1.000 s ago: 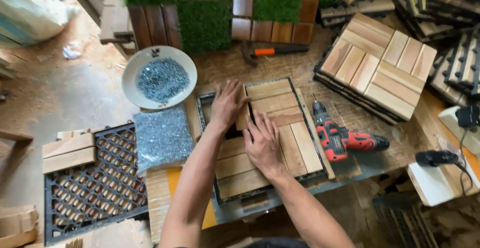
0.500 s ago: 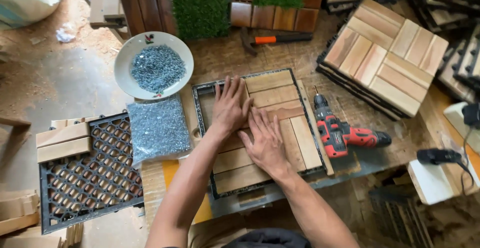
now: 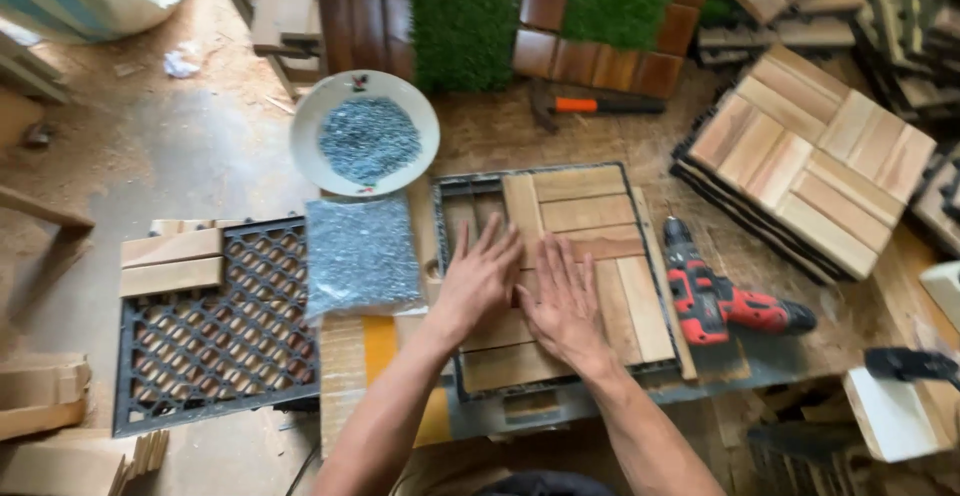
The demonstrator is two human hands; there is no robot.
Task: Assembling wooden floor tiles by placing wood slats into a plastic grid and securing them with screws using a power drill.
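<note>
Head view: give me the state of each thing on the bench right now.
Left hand: flat on the slats, fingers spread.
Right hand: flat on the slats.
Wooden tile: in the black frame, top-left corner unfilled.
White bowl: holds screws.
Red drill: lying on its side, unheld.
Black grid: mostly bare, two slats at its left.

workbench [image 3: 500,136]: slat tile [image 3: 560,276], red drill [image 3: 725,301], screw plate [image 3: 365,133], screw bag [image 3: 360,254], hammer [image 3: 590,106].
</note>
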